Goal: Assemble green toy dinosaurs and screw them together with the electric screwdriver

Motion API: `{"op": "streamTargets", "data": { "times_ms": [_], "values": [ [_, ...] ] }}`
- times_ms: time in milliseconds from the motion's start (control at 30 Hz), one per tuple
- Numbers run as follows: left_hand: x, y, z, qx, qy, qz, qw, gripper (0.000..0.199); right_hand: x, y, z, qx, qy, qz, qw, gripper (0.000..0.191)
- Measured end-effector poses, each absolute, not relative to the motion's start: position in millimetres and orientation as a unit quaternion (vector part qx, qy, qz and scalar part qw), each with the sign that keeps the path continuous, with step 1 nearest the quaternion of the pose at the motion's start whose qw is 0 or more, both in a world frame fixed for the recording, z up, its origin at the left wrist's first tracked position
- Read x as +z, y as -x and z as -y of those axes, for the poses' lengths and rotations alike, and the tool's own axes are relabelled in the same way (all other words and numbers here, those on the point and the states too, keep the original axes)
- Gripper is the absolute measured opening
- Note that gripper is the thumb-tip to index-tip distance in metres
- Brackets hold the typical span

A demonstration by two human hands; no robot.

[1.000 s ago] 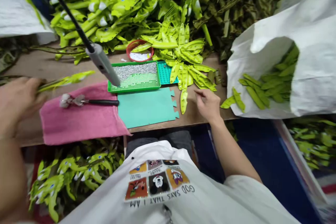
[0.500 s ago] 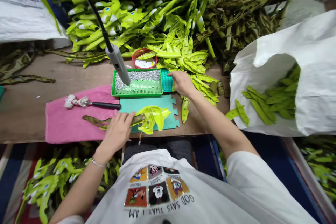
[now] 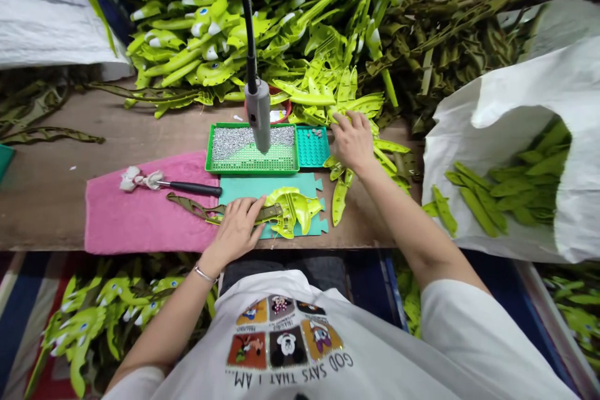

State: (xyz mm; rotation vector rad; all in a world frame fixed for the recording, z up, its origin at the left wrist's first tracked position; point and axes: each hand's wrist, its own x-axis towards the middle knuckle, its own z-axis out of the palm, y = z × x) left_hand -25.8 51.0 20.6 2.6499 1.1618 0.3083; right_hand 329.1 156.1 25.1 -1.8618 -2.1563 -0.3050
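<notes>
The left hand (image 3: pixel 238 226) grasps the lime shell (image 3: pixel 296 206) and brown strip (image 3: pixel 270 212) on the teal mat (image 3: pixel 244 184), while the right hand (image 3: pixel 353 141), its grip hidden, apparently selects among lime pieces (image 3: pixel 345 92), calling for 1 neat pinch.

The white shirt (image 3: pixel 365 337) reads, upside down, "GOD SAYS THAT I AM"; beyond the shirt, far left, a white sack (image 3: pixel 51 19) shows "REX".

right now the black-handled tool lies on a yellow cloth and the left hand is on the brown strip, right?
The cloth is pink, not yellow, as the head view shows. The tool does lie on it, and the left hand is on the brown strip.
</notes>
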Motion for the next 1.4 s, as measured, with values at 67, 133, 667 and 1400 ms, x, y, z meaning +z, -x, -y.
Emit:
{"op": "streamTargets", "data": {
  "times_ms": [67, 133, 667, 1400],
  "values": [
    [18.8, 25.9, -51.5, 0.111, -0.905, -0.391, 0.125, 0.05, 23.4, -324.0, -163.2, -0.089, 0.655, 0.736, 0.145, 0.029],
    [17.2, 26.1, -52.7, 0.114, -0.904, -0.389, 0.138, 0.046, 17.1, -316.4, -170.3, -0.058, 0.666, 0.728, 0.153, 0.027],
    [35.9, 21.7, -54.4, 0.07, -0.919, -0.365, 0.133, 0.042, 67.4, -238.3, -58.7, 0.361, 0.561, 0.694, 0.272, 0.015],
    [50.2, 20.5, -57.2, 0.062, -0.917, -0.373, 0.129, 0.04, -0.2, -285.6, -186.8, 0.093, 0.669, 0.675, 0.298, 0.011]
  ]
}}
